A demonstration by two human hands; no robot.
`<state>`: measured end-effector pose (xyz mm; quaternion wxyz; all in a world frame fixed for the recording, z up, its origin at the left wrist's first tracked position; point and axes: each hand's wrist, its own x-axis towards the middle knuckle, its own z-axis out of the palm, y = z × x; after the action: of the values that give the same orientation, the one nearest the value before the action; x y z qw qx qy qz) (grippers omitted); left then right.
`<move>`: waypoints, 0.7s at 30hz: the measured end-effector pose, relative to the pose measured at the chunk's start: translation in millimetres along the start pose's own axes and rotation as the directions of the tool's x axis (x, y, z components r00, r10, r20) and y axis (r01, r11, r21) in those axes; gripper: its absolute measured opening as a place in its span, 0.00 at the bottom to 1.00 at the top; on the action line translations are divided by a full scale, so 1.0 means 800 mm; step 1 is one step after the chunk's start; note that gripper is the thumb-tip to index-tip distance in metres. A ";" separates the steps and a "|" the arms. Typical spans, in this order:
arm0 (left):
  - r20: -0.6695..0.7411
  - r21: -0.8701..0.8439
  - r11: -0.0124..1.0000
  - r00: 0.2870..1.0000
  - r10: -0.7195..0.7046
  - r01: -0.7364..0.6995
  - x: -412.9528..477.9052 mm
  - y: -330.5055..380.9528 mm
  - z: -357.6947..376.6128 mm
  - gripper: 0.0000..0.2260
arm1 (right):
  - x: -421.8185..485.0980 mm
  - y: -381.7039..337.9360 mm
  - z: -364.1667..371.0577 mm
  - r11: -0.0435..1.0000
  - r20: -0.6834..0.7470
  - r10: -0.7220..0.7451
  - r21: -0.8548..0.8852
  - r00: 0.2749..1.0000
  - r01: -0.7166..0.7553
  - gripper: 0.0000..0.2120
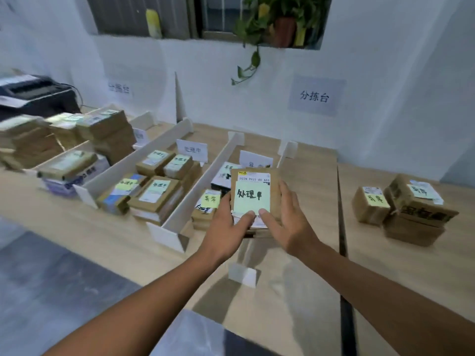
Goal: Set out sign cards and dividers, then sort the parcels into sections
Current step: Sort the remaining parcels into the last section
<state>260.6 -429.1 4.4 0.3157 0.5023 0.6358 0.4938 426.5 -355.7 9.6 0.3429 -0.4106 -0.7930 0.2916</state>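
Left grip (226, 227) and right grip (285, 219) were both clamped on one brown parcel (275, 194), one per side, thumbs pressing its lower front. The green sticky note (250, 199) on it read 处理中. The parcel was held up over the counter (102, 227), just right of a white divider (198, 191). Stacked parcels (154, 199) sat left of that divider, and two more boxes (401, 206) well off to the right.

One head-worn wide-angle view, aimed forward and down.
The camera sat at the near edge of the bench (313, 163), close above it, and faced across the dividers (200, 194), which ran away from it, toward the white wall (205, 73) and window (141, 16).
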 end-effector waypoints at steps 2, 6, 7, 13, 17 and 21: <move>-0.034 0.033 0.999 0.999 -0.025 0.027 0.001 -0.017 -0.064 0.22 | 0.015 -0.033 0.057 0.998 0.029 -0.011 0.055 1.000 0.010 0.39; -0.093 0.035 0.997 0.993 -0.069 0.073 0.025 -0.060 -0.168 0.20 | 0.062 -0.073 0.162 0.994 0.064 -0.028 0.107 0.998 0.021 0.39; -0.111 0.036 0.996 0.991 -0.076 0.081 0.035 -0.073 -0.189 0.19 | 0.078 -0.077 0.187 0.992 0.087 -0.033 0.127 0.996 0.022 0.39; -0.161 0.045 0.989 0.978 -0.135 0.144 0.127 -0.156 -0.296 0.18 | 0.196 -0.082 0.330 0.986 0.151 -0.029 0.169 0.988 0.003 0.40; -0.163 0.077 0.972 0.965 -0.207 0.222 0.200 -0.192 -0.354 0.15 | 0.268 -0.078 0.405 0.993 0.207 -0.008 0.115 0.978 -0.016 0.38; -0.117 0.085 0.960 0.960 -0.255 0.266 0.270 -0.223 -0.392 0.15 | 0.321 -0.068 0.450 0.987 0.235 0.067 0.124 0.970 -0.098 0.37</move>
<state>-143.3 -322.8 -45.4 0.3187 0.4027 0.7361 0.4410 10.1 -228.9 -85.8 0.2633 -0.3829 -0.7879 0.4040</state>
